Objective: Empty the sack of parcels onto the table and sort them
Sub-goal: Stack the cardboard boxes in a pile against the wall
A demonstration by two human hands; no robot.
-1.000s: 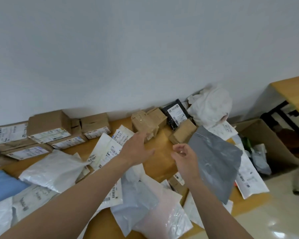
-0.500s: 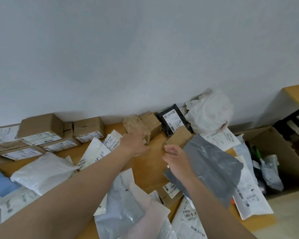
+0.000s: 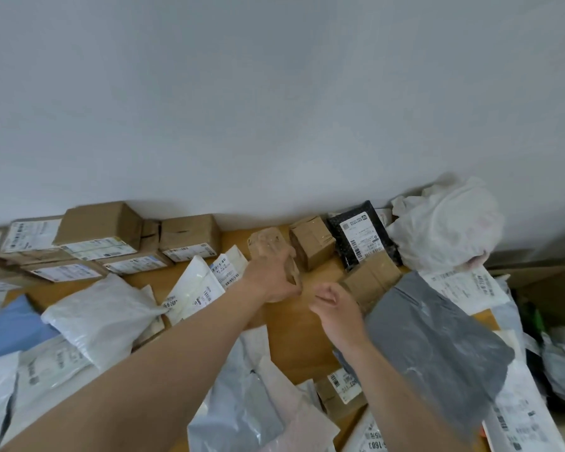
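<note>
My left hand (image 3: 269,277) grips a small taped brown box (image 3: 268,244) near the back middle of the wooden table (image 3: 294,340). Close to its right, my right hand (image 3: 335,309) hovers over bare wood with loosely curled fingers, holding nothing. The crumpled white sack (image 3: 447,223) lies against the wall at the back right. Parcels cover the table: brown boxes (image 3: 101,226) lined up along the wall at left, white mailers (image 3: 101,316), a grey mailer (image 3: 437,344) and a black parcel (image 3: 361,236).
Two more small brown boxes (image 3: 310,241) (image 3: 371,278) sit just right of my hands. An open cardboard carton (image 3: 552,288) holding bags stands on the floor beyond the table's right end. A blue mailer (image 3: 10,324) lies at far left.
My left hand has reached further back and closed round the small taped box. My right hand stayed close beside it. The view has shifted a little to the right.
</note>
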